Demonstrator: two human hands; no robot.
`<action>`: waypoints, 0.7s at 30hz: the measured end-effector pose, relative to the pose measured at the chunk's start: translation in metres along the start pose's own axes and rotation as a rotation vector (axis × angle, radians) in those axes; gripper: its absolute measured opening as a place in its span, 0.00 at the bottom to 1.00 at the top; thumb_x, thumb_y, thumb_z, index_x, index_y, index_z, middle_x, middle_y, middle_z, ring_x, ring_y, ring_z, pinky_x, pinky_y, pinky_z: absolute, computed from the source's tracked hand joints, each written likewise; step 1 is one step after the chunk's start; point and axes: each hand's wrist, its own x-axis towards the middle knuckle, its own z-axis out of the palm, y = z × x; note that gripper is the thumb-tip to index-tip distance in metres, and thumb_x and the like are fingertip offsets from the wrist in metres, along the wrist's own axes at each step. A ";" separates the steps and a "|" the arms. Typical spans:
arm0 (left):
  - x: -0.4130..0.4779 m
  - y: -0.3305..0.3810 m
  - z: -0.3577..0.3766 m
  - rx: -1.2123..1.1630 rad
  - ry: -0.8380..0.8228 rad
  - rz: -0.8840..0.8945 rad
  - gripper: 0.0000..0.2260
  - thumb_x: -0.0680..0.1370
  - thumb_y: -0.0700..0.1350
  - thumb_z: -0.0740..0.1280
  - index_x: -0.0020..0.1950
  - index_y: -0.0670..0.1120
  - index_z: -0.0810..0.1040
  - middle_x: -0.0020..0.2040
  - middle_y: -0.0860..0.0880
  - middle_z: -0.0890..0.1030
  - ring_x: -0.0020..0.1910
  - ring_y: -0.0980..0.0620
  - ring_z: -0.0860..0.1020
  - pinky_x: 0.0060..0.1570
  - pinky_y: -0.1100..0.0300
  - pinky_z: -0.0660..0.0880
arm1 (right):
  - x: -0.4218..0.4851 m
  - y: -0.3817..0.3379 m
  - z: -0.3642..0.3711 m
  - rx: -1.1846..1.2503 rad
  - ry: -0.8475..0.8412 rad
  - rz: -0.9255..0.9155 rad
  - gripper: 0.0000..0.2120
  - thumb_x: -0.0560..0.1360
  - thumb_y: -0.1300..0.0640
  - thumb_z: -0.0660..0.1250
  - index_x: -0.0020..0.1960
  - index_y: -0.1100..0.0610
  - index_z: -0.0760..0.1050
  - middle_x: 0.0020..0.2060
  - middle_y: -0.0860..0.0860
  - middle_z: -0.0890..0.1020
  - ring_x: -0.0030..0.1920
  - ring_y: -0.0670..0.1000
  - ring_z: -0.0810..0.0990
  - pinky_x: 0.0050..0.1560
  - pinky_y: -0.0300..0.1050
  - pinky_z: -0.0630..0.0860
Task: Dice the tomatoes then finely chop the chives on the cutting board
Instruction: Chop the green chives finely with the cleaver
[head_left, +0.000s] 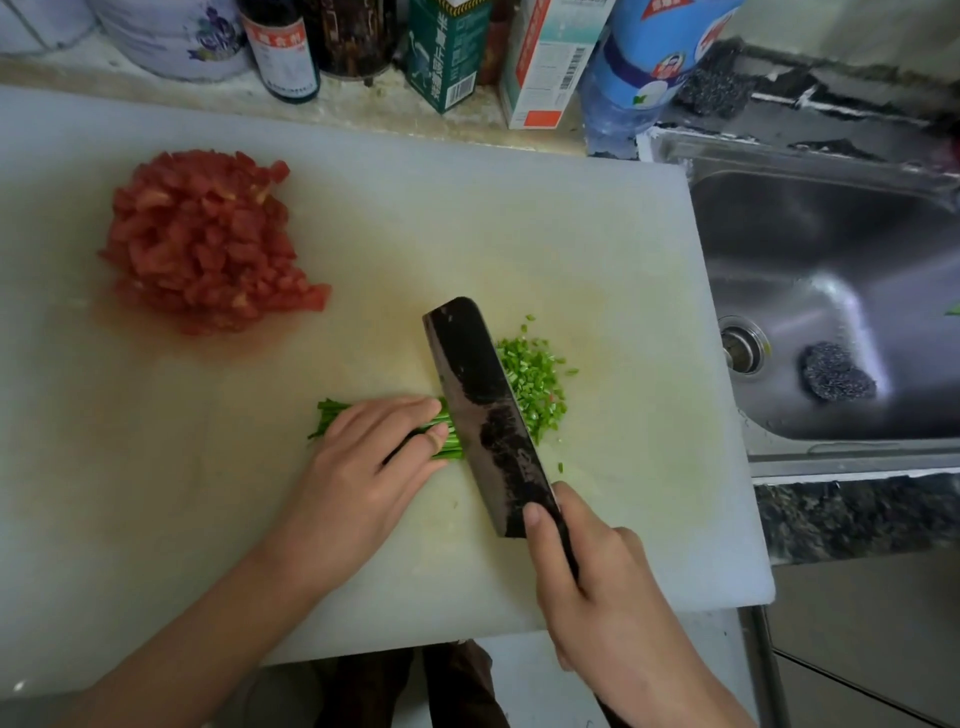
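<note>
Along the far edge of the surface (363, 111) stand a white tin with purple flowers (171, 36), a dark bottle with a red label (283, 52), a dark jar (358, 36), a green carton (447, 52), a white carton with a barcode (550, 62) and a blue plastic bottle (654, 57). On the right is a steel sink (831, 249), with a wire scourer (836, 376) just right of its drain (744, 345).
</note>
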 end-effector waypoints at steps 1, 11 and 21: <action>0.000 0.000 0.000 0.005 -0.002 -0.003 0.09 0.80 0.43 0.66 0.51 0.37 0.80 0.54 0.39 0.82 0.54 0.39 0.82 0.51 0.44 0.78 | 0.000 0.000 0.001 -0.005 0.001 0.001 0.07 0.77 0.42 0.54 0.45 0.44 0.66 0.26 0.53 0.69 0.22 0.49 0.67 0.27 0.46 0.70; 0.001 0.003 -0.003 0.022 -0.036 -0.031 0.11 0.79 0.43 0.67 0.49 0.34 0.82 0.51 0.39 0.82 0.52 0.39 0.81 0.50 0.44 0.77 | -0.004 -0.008 0.009 -0.242 0.050 -0.071 0.15 0.78 0.41 0.44 0.52 0.47 0.63 0.27 0.48 0.66 0.37 0.56 0.74 0.38 0.51 0.66; 0.003 0.004 -0.006 0.006 -0.050 -0.024 0.08 0.79 0.43 0.68 0.49 0.38 0.81 0.51 0.42 0.82 0.53 0.42 0.80 0.52 0.48 0.76 | 0.002 -0.013 0.028 -0.539 0.133 -0.046 0.07 0.73 0.49 0.53 0.45 0.52 0.65 0.19 0.46 0.54 0.15 0.54 0.59 0.23 0.36 0.36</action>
